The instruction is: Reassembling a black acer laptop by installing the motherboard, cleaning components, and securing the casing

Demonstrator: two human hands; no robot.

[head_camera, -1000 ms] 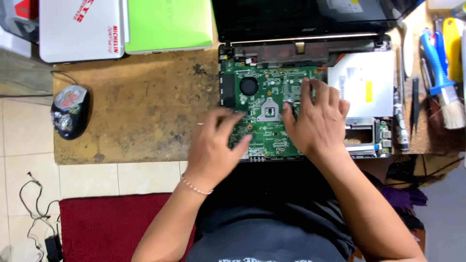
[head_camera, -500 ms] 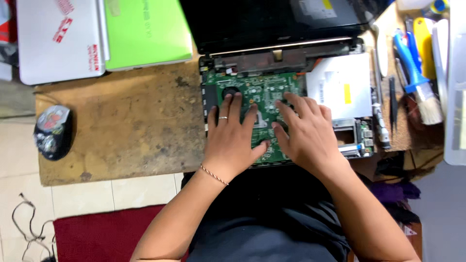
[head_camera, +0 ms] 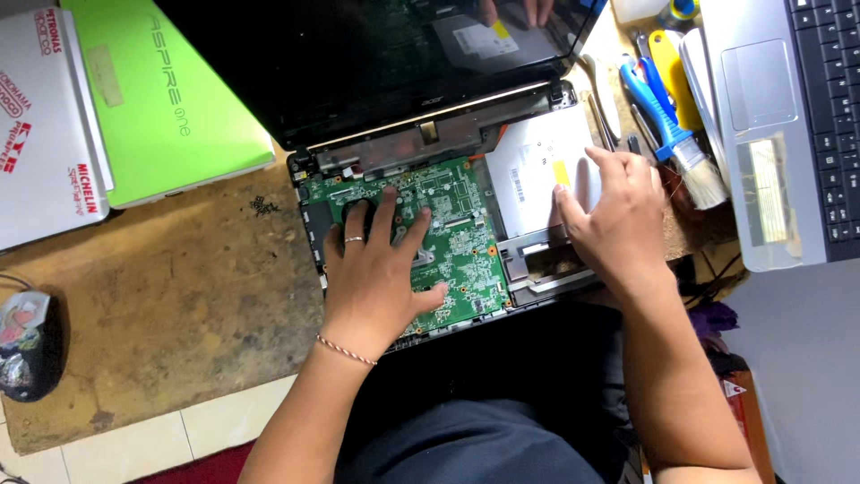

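An opened laptop with its dark screen (head_camera: 358, 63) tilted back lies before me, its green motherboard (head_camera: 461, 237) exposed. My left hand (head_camera: 376, 273) presses flat on the left half of the board, fingers spread, a ring on one finger and a thin bracelet at the wrist. My right hand (head_camera: 614, 215) rests on the silver optical drive (head_camera: 533, 166) at the laptop's right side, fingertips touching its top and front edge. Neither hand holds a tool.
A green netbook (head_camera: 161, 99) and a white netbook (head_camera: 45, 125) lie closed at the back left. A mouse (head_camera: 25, 345) sits at the left edge of the worn brown desk (head_camera: 179, 296). A blue-handled brush (head_camera: 676, 134), other tools and a silver laptop (head_camera: 779, 116) stand right.
My right hand has moved off the motherboard to the right, onto the optical drive. My left hand stays pressed on the board. The view has shifted left and closer.
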